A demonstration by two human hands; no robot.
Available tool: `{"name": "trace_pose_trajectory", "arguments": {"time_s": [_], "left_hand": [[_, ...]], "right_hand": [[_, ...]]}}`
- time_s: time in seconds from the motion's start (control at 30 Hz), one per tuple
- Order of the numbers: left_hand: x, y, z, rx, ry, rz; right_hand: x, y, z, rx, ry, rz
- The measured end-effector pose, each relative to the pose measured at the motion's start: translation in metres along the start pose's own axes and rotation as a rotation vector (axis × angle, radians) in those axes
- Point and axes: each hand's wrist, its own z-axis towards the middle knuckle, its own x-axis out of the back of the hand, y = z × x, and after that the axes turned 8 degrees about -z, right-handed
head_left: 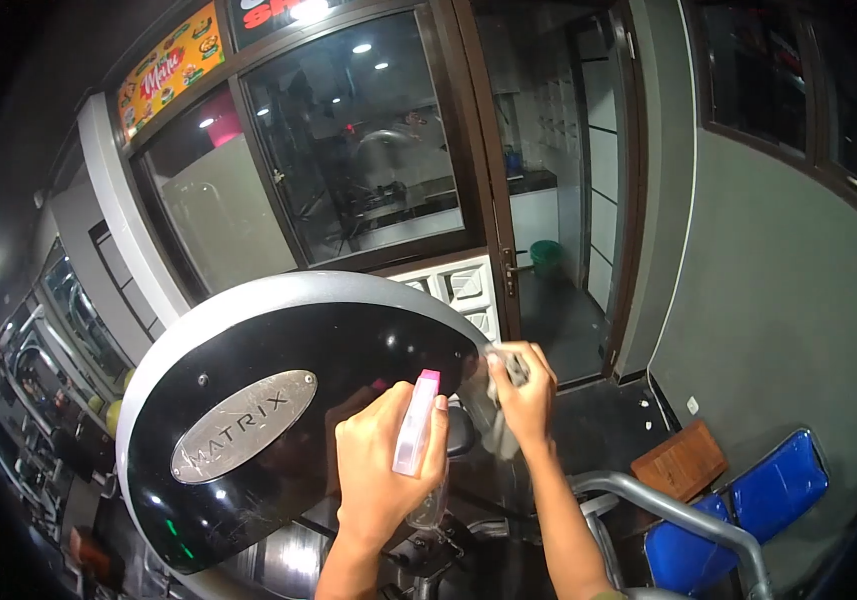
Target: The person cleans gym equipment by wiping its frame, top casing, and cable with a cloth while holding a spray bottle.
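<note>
My left hand (pixel 384 455) is closed around a spray bottle (pixel 415 430) with a pale top and a pink tip; its clear lower part shows below the hand. The bottle stands in front of the black and silver cover of a gym machine (pixel 249 350), which bears an oval MATRIX plate (pixel 246 427). At the right end of that cover, my right hand (pixel 527 395) grips a greyish cloth (pixel 517 371) at the silver rim. Part of the cloth hangs below the fingers, blurred. Whether it presses on the rim I cannot tell.
Behind the machine are a framed window (pixel 359 150) and a glass door (pixel 559 200). A grey metal tube (pixel 684 510) curves at the lower right, near blue seats (pixel 779 485) and a wooden box-like piece (pixel 680 461). More gym equipment lines the left side.
</note>
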Motion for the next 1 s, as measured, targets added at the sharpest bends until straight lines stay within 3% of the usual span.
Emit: {"name": "trace_pose_trajectory", "arguments": {"time_s": [0.07, 0.2, 0.23, 0.37, 0.47, 0.63, 0.73, 0.77, 0.87, 1.0], "left_hand": [[-0.003, -0.002, -0.007, 0.055, 0.000, -0.095], [-0.022, -0.007, -0.027, 0.108, -0.043, -0.205], [-0.030, -0.002, -0.033, 0.219, -0.040, -0.277], [-0.067, -0.019, -0.064, 0.303, -0.133, -0.427], [-0.089, -0.021, -0.073, 0.518, -0.074, -0.613], [-0.121, -0.073, -0.087, 0.500, -0.006, -0.661], [-0.126, -0.078, -0.077, 0.478, 0.080, -0.659], [-0.124, -0.081, -0.074, 0.480, 0.070, -0.661], [-0.119, -0.084, -0.075, 0.498, 0.060, -0.689], [-0.117, -0.082, -0.075, 0.445, 0.068, -0.589]], "right_hand": [[-0.012, -0.004, 0.019, 0.151, 0.013, 0.030], [-0.010, 0.002, 0.031, 0.129, -0.076, 0.054], [-0.006, 0.010, 0.030, 0.125, -0.094, 0.065], [0.020, 0.055, 0.001, -0.093, -0.152, -0.047], [0.037, 0.097, -0.028, -0.208, -0.204, -0.023], [0.052, 0.090, -0.038, -0.324, -0.193, 0.170], [0.046, 0.076, -0.027, -0.140, -0.108, 0.179], [0.055, 0.059, -0.025, -0.276, -0.188, 0.267], [0.049, 0.050, -0.029, -0.238, -0.167, 0.187], [0.027, 0.036, -0.036, 0.035, -0.098, -0.035]]}}
